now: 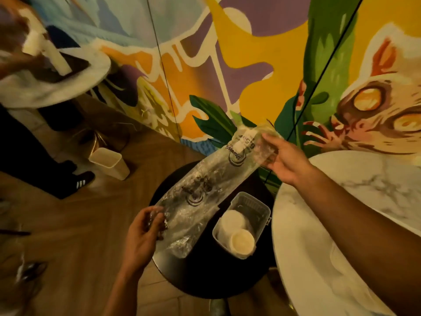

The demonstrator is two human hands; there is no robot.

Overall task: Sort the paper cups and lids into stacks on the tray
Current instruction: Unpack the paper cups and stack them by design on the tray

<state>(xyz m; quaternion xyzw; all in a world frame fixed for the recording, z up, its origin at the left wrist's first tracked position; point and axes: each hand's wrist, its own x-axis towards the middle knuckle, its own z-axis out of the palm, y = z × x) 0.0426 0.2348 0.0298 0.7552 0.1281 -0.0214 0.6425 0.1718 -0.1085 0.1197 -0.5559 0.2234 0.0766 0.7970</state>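
A bright mural wall (239, 65) of leaves and a wide-eyed animal stood behind a wooden floor (79, 236). A white marble table (341, 213) filled the right side, and just beside its left edge sat a lower black round table (205, 277). Over the black table's left half, a long clear plastic sleeve (205, 185) was held stretched on a slant. It carried a dark printed logo of curved rings, a white label near its upper end, and letters that seemed to read "Mama" with the digits "65", all upside down and too blurred to be sure of. The right hand (282, 160) held the sleeve's upper end with fingers curled round it, and the left hand (145, 231) pinched its lower edge between thumb and fingertips. What the sleeve contained could not be told. Near the black table's right edge stood a clear plastic tray (262, 208), and inside it lay a white stack of lids (232, 221) with a smaller white paper cup (242, 241) touching its near side. A beige bin (109, 163) stood on the floor near a black shoe (79, 181) with three white stripes.
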